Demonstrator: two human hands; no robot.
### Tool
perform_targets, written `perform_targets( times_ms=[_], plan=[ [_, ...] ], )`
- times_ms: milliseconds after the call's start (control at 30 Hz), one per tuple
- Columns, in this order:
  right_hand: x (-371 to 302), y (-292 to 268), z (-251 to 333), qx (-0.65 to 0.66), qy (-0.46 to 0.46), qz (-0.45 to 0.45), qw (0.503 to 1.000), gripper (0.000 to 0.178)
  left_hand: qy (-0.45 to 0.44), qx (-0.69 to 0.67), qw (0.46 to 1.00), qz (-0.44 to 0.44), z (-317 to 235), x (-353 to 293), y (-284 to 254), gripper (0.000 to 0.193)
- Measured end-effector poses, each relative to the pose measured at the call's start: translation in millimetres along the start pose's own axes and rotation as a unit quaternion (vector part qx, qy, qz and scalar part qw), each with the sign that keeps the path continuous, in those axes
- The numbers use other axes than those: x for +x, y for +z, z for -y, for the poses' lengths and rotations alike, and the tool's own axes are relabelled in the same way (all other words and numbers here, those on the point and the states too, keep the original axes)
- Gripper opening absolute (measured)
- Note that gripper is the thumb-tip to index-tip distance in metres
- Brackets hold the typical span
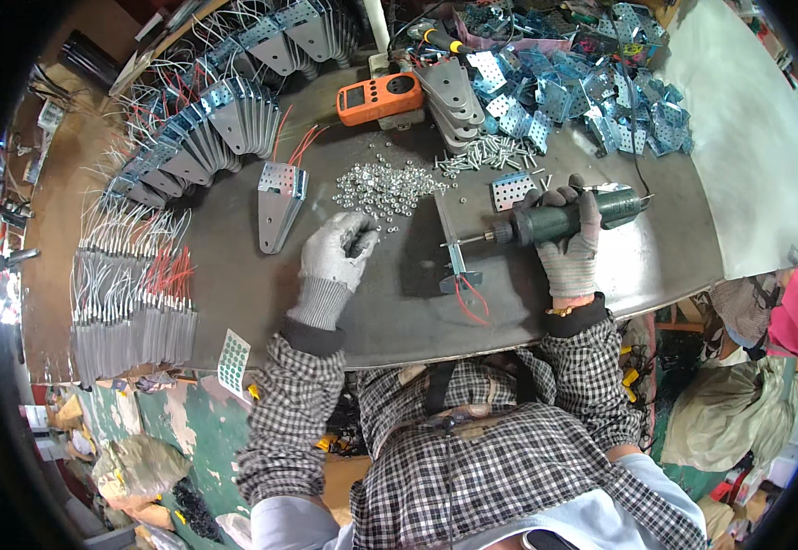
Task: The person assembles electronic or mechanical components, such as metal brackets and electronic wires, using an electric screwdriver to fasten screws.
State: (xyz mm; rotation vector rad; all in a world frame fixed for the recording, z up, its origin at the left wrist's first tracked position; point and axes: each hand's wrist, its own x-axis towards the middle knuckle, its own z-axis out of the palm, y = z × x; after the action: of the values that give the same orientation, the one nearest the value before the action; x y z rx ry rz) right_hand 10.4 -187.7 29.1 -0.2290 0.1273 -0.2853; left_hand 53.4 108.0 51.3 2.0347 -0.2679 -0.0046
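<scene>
In my right hand, gloved, is a dark green electric screwdriver lying sideways. Its bit points left and meets a metal bracket assembly that stands on edge on the table, with red wires at its near end. My left hand, also gloved, hovers at the near left edge of a pile of small nuts. Its fingers are curled together; whatever they hold, if anything, is hidden. Left of that hand lies a grey plate assembly with a perforated bracket and red wires.
Loose screws and a perforated bracket lie beyond the screwdriver. Grey plates, an orange meter and heaped blue-silver brackets fill the back. Wired assemblies line the left. A black cord runs to the screwdriver.
</scene>
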Motion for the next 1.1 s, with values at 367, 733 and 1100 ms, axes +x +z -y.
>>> perform_targets(
  times_ms=[367,733,1100],
  plan=[
    [6.4,-8.8,5.0,0.050,-0.002,-0.006,0.999,0.044,0.086,0.504,0.838,0.191,7.4,29.2,4.6,0.008],
    [3.4,0.0,3.0,0.044,0.005,0.002,0.999,0.042,-0.029,-0.153,0.988,-0.017,-17.3,-24.8,79.6,0.011],
    [2.8,-0.8,3.2,0.060,0.001,-0.008,0.998,0.041,-0.033,-0.328,0.940,-0.090,-16.5,-37.4,100.4,0.019]
  ],
)
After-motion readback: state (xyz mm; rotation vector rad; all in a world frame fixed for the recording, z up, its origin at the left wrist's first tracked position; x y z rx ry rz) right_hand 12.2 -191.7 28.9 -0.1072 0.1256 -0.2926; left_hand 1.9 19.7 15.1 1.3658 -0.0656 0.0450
